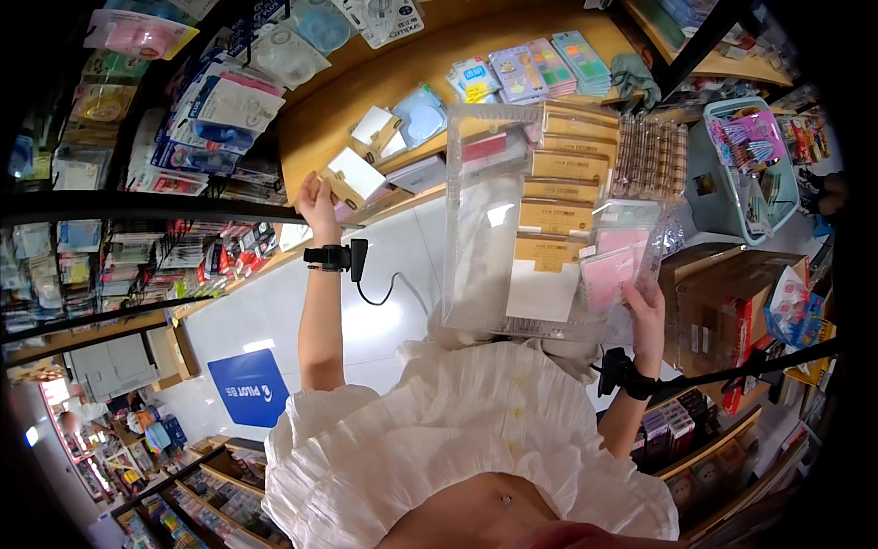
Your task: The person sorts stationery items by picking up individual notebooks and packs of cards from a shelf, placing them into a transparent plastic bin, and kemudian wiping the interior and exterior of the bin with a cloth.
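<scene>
At the wooden shelf's front edge, my left hand (319, 204) grips the end of a white paper pad with a kraft band (355, 177). Another kraft-banded white pad (378, 132) lies just behind it, beside a blue packet (420, 118). My right hand (645, 302) grasps the right side of a clear plastic tray (473, 317) in front of me, its fingertips on pink spiral notepads (607, 278). Inside the tray, several kraft-banded pads (545, 278) overlap in a column. Brown spiral notebooks (650, 156) stand in its far right corner.
Hanging blister packs (233, 103) crowd the rack at left, above a black bar (151, 208). Sticky-note packs (518, 72) line the shelf (411, 41). At right are a filled pale-blue bin (699, 178) and a cardboard box (713, 295). A blue mat (248, 388) lies behind left.
</scene>
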